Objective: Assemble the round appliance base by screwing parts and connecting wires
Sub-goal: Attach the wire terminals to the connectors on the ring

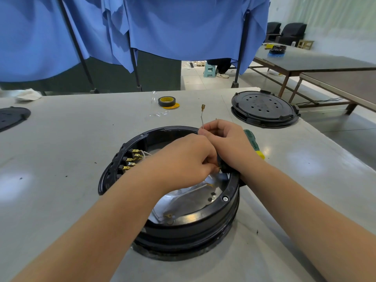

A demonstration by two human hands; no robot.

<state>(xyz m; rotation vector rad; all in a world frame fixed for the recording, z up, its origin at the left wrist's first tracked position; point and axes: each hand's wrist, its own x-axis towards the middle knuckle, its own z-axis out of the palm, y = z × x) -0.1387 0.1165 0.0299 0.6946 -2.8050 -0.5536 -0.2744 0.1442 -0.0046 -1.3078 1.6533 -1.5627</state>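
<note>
Right hand [225, 145] curled, pinching a thin wire [202, 119] that rises from the fingers to a brass spade terminal at its tip. Left hand [183, 159] curled too, fingertips pinching a small brass terminal [219, 168] just beside a black block at the base's right rim. Both hands touching, over the far right of the base [183, 222].

Base: round, black, open side up, near middle of grey table [61, 129]. Glossy ringed wall, one screw head on right rim, shiny metal floor inside. Row of brass terminals [132, 159] with white leads at left inner wall.

Green-yellow screwdriver [254, 143] behind right hand. Tape roll [166, 101] farther back. Black perforated cover [264, 108] at far right.
</note>
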